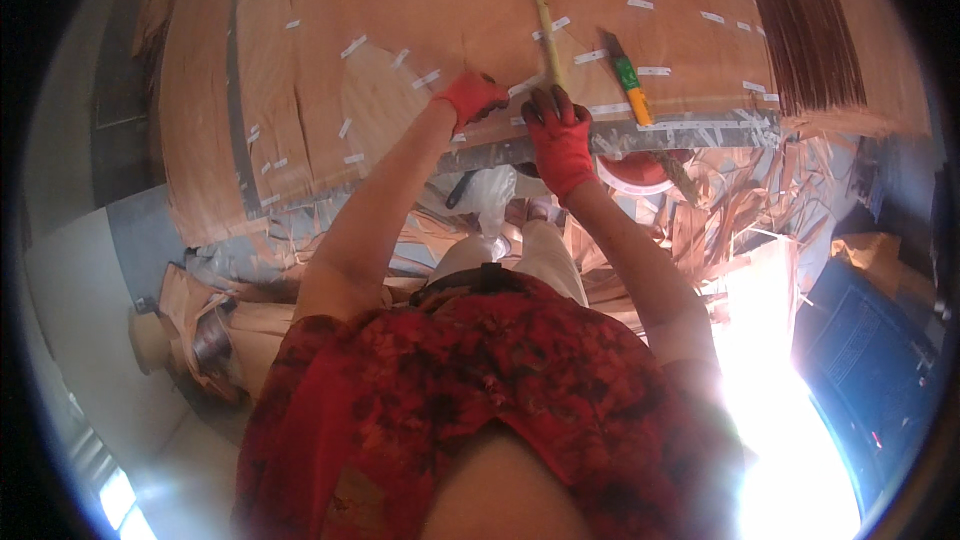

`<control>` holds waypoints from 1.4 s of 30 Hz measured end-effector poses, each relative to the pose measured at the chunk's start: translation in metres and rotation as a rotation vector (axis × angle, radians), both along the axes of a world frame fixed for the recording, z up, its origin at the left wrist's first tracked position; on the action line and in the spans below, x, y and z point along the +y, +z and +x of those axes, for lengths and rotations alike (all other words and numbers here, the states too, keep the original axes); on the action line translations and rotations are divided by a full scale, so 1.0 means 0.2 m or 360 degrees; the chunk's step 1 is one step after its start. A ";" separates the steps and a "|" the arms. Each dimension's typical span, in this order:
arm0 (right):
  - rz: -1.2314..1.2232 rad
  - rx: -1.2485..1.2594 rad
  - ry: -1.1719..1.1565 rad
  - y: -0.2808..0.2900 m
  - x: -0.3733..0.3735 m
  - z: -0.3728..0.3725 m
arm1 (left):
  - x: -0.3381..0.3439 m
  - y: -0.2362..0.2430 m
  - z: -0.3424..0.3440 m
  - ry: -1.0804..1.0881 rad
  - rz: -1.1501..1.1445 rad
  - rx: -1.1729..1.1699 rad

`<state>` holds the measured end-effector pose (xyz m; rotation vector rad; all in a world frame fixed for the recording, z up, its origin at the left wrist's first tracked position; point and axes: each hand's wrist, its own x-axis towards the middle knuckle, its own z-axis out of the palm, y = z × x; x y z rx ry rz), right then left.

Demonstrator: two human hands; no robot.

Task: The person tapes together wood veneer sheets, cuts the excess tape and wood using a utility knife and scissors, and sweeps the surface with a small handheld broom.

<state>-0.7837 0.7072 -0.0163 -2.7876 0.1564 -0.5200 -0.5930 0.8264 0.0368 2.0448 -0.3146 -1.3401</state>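
Note:
Both my hands wear red gloves with dark palms and fingers. My left hand (474,102) is closed low over the wood veneer sheet (450,0), near its front edge; whatever it pinches is hidden. Just to the right, my right hand (558,140) has its fingers curled around the near end of a long, thin yellowish stick (541,10), which runs away across the sheet. A utility knife (629,82) with a green and yellow handle lies on the veneer beside that hand. Short white tape strips (592,57) are stuck over several seams and patches.
A dark brown veneer stack (805,25) lies at the far right. Below the table's front edge are a red and white ring-shaped roll (638,172), a clear plastic bag (490,195) and many veneer scraps (780,185). A blue box-like object (865,370) stands at lower right.

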 end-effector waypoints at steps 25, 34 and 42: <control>-0.0231 0.0021 -0.0063 -0.08 -0.06 0.14 | -0.09 0.25 0.29 -0.0926 0.0579 -0.1405; -0.0287 0.0405 -0.0040 0.08 -0.04 0.16 | 1.87 0.55 0.57 0.0796 -0.0142 -0.0556; 0.0339 -0.0004 0.0268 0.27 0.78 0.44 | 2.59 0.13 0.33 0.0111 -0.0236 -0.1381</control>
